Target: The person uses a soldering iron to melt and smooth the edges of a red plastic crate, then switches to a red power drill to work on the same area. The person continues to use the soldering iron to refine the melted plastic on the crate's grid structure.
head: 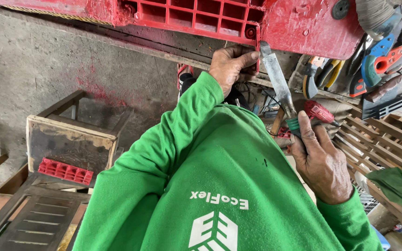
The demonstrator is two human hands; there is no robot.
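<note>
Head view, looking down over the person's green sleeves and chest. At far left, a worn wooden box (70,144) stands on a dark frame over the concrete floor (29,60), with a small red plastic grid piece (65,171) lying against its front edge, set apart from the work. Across the top runs a large red plastic crate (201,16), its ribbed grid facing the camera and its surface rough with red residue. The left hand (231,65) is curled closed around the crate's lower edge near a corner, apparently to steady it against the push of the tool. Just to the right, a flat metal blade (275,76) rises at a slight tilt, its tip touching the crate edge beside the left thumb; the angle suggests scraping or prying along that edge. The right hand (319,160) is wrapped shut on the blade's green handle (294,124), low on the tool, which gives leverage. Behind it lies a red power drill (319,112). At far right, pliers and cutters (373,60) lie heaped within reach, above wooden slats (373,139) and a green cloth (401,183).
</note>
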